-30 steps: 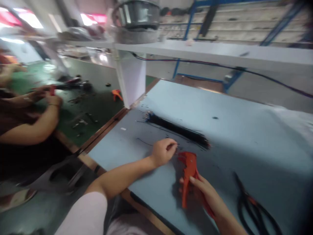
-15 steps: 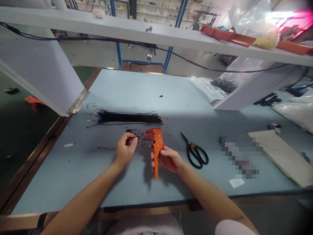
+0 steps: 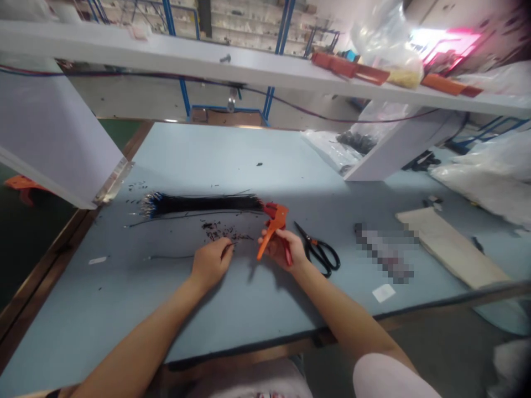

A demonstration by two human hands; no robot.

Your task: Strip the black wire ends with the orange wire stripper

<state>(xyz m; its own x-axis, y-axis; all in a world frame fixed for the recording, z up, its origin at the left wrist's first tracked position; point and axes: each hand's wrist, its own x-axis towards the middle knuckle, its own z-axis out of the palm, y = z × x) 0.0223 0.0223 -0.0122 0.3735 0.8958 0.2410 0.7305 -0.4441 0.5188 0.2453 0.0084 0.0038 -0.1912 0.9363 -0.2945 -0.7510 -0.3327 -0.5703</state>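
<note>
My right hand [image 3: 286, 250] is closed round an orange and red wire stripper [image 3: 274, 225], its jaws up near the right end of a black wire bundle [image 3: 207, 203]. Between the fingers of my left hand [image 3: 212, 260] is a thin black wire [image 3: 171, 257], trailing left over the table, with a short end past the fingertips. That end is apart from the stripper. Small black scraps [image 3: 215, 229] lie scattered just beyond my left hand. One loose wire [image 3: 174, 218] runs along the near side of the bundle.
Black-handled scissors [image 3: 318, 251] lie right of my right hand. Farther right are a blurred-out item [image 3: 385, 254], a white paper slip [image 3: 384, 293] and a beige board [image 3: 448, 246]. A white shelf [image 3: 257, 71] spans the table, with plastic bags at the right.
The wire stripper has tilted and moved away from the short wire end, its jaws now near the bundle. My left hand still holds the wire, slightly lower. The whole view has shifted.
</note>
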